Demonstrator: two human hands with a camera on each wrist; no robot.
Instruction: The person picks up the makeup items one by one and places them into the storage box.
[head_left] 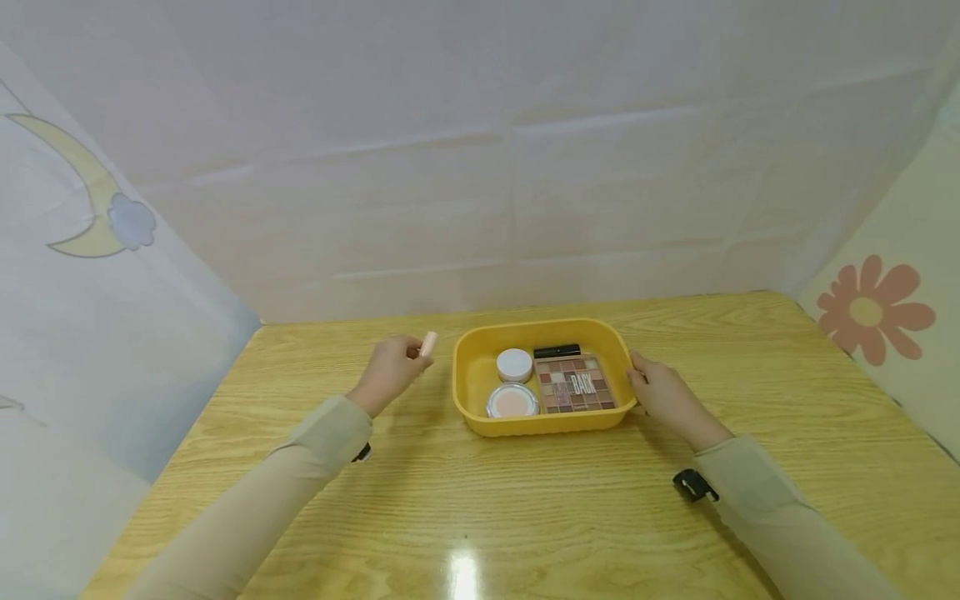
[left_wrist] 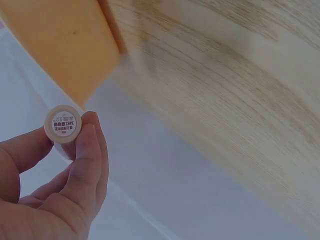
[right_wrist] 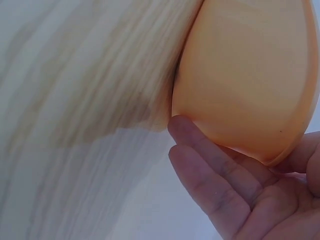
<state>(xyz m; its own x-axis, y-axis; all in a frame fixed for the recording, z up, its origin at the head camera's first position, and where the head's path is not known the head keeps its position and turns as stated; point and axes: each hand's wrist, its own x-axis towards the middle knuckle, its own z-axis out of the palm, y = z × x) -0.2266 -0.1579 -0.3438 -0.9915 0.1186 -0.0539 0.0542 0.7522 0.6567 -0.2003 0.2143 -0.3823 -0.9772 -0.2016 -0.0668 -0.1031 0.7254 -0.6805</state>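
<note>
Between thumb and fingertips my left hand (head_left: 390,373) pinches a small pale pink cosmetic tube (head_left: 428,343), to the left of a yellow plastic basket (head_left: 543,427). In the left wrist view the round end of the tube (left_wrist: 63,123) shows a printed sticker. My right hand (head_left: 667,400) grips the basket's right end, thumb at the rim and fingers against the outer wall (right_wrist: 245,85). Inside the basket lie a white-lidded jar (head_left: 514,364), a round compact (head_left: 513,402), a black tube (head_left: 557,351) and an eyeshadow palette (head_left: 576,385) lettered "BACK".
The basket sits on a wood-grain table (head_left: 420,508), nearer its back edge. Pale cloth hangs (head_left: 480,208) behind the table and along both sides, printed with a moon (head_left: 82,183) at left and a flower (head_left: 876,310) at right.
</note>
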